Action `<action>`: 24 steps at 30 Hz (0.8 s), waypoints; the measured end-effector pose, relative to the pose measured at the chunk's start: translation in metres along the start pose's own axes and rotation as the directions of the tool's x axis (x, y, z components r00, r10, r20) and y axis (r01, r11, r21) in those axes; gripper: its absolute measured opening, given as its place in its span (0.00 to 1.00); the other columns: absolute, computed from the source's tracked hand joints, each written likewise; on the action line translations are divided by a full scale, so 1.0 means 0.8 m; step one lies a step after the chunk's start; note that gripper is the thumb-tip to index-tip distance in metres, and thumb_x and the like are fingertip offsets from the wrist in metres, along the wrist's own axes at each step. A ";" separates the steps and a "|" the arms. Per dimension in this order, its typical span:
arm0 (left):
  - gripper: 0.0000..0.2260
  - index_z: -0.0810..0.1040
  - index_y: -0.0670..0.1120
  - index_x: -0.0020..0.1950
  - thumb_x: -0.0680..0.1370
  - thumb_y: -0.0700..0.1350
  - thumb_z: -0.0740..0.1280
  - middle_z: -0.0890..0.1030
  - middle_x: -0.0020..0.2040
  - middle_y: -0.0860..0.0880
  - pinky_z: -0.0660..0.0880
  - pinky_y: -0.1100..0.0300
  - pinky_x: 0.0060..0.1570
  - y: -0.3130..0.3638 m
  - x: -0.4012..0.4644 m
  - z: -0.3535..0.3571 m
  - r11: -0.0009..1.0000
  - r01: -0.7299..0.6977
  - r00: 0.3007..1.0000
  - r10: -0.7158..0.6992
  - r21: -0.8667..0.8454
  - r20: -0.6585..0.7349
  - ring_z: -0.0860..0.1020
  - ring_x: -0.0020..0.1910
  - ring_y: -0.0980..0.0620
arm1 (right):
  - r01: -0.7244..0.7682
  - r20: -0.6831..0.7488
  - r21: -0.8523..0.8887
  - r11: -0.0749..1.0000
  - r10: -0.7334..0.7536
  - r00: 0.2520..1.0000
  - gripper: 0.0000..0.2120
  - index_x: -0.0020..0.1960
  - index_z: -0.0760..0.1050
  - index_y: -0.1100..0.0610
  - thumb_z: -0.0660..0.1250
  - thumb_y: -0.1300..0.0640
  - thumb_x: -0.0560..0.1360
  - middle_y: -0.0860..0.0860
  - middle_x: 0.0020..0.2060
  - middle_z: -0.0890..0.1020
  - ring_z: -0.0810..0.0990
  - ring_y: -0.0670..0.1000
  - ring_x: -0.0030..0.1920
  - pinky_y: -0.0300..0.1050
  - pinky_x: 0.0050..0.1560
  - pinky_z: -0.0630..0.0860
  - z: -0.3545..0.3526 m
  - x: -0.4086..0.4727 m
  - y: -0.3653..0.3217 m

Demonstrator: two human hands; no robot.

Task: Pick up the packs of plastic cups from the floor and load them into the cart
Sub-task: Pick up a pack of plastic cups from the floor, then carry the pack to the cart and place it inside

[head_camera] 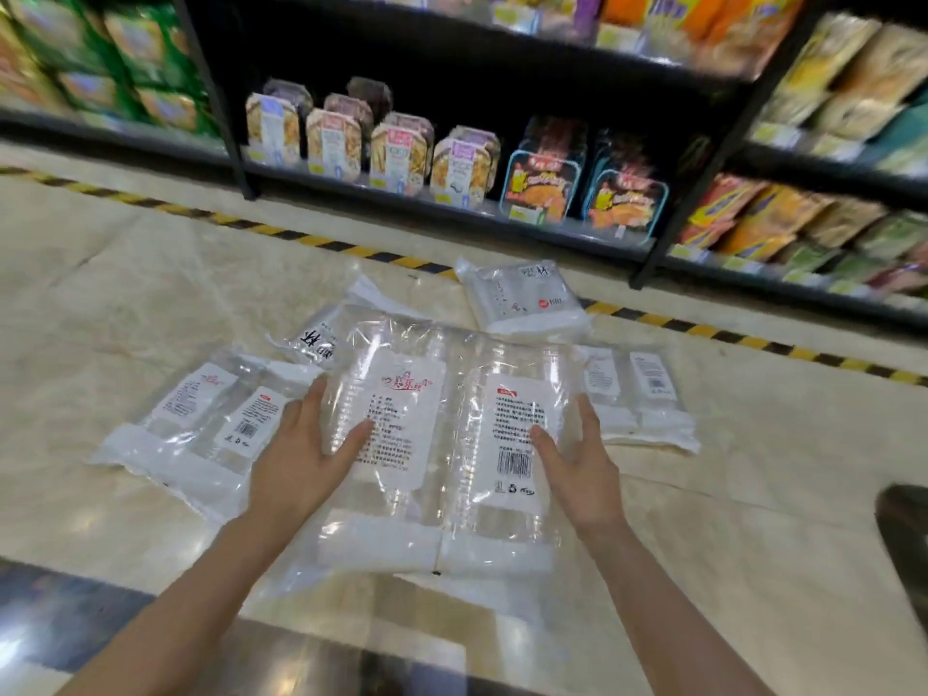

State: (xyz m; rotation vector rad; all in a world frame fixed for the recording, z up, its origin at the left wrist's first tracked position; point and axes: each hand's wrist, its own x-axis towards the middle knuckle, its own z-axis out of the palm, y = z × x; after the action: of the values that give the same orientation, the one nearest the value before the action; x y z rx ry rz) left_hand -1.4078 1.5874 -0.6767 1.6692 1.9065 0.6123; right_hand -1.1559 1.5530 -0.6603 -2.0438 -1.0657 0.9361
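Head view, looking down at a shop floor (150, 303) of pale glossy tile. A clear pack of plastic cups (442, 444) sits in the middle, near the viewer, with two white printed labels facing up. The left hand (306, 459) is at the pack's left edge, its fingers (314, 396) running up along the side and the thumb laid over the top film, so the hand clasps that edge. The right hand (577, 464) is at the pack's right edge in the same way, fingers straight along the side and thumb resting on the right label. Whether the pack is lifted off the floor or lies on it cannot be told.

More packs lie on the floor around it: one to the left (201, 424), one to the right (638, 394), one just behind with black lettering (321, 339), and one farther off (522, 298) on a yellow-and-black striped line (201, 213). Beyond the line stand dark shelves (452, 213) stocked with boxed and bagged food. A dark blurred shape (904, 535) shows at the near right edge.
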 end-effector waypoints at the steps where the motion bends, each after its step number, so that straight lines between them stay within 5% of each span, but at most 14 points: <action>1: 0.34 0.51 0.51 0.76 0.75 0.60 0.61 0.60 0.75 0.46 0.64 0.46 0.66 0.035 -0.006 -0.025 0.999 -0.024 1.000 0.024 -0.025 -0.020 0.60 0.73 0.45 | 0.036 -0.016 0.005 0.999 -0.036 0.999 0.35 0.76 0.50 0.44 0.64 0.44 0.75 0.54 0.69 0.69 0.69 0.57 0.68 0.51 0.66 0.68 -0.033 -0.012 -0.030; 7: 0.35 0.50 0.50 0.76 0.75 0.61 0.59 0.63 0.72 0.43 0.70 0.46 0.58 0.258 -0.045 -0.194 0.984 -0.178 0.980 0.174 -0.028 -0.094 0.68 0.67 0.41 | 0.171 -0.190 0.001 0.985 -0.168 0.967 0.32 0.75 0.53 0.48 0.63 0.46 0.76 0.52 0.69 0.71 0.70 0.58 0.67 0.47 0.62 0.67 -0.238 -0.097 -0.212; 15: 0.34 0.54 0.56 0.73 0.72 0.70 0.53 0.70 0.67 0.47 0.71 0.49 0.51 0.524 -0.136 -0.393 0.904 -0.424 0.897 0.412 -0.047 -0.160 0.68 0.66 0.45 | 0.269 -0.353 -0.060 0.961 -0.273 0.895 0.34 0.75 0.52 0.47 0.63 0.42 0.75 0.50 0.70 0.69 0.69 0.57 0.68 0.54 0.64 0.69 -0.509 -0.233 -0.407; 24: 0.33 0.53 0.59 0.73 0.70 0.70 0.51 0.74 0.60 0.45 0.70 0.49 0.49 0.716 -0.203 -0.444 0.822 -0.569 0.806 0.549 -0.035 -0.221 0.73 0.59 0.41 | 0.366 -0.443 -0.070 0.928 -0.358 0.822 0.35 0.75 0.46 0.39 0.62 0.44 0.75 0.46 0.71 0.66 0.65 0.56 0.69 0.56 0.67 0.66 -0.687 -0.315 -0.453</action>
State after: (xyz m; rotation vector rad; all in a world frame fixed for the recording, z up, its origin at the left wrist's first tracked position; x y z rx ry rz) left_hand -1.1935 1.5058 -0.0227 2.1848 1.4504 1.1255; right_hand -0.9589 1.3887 -0.0034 -1.8213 -1.1186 0.2535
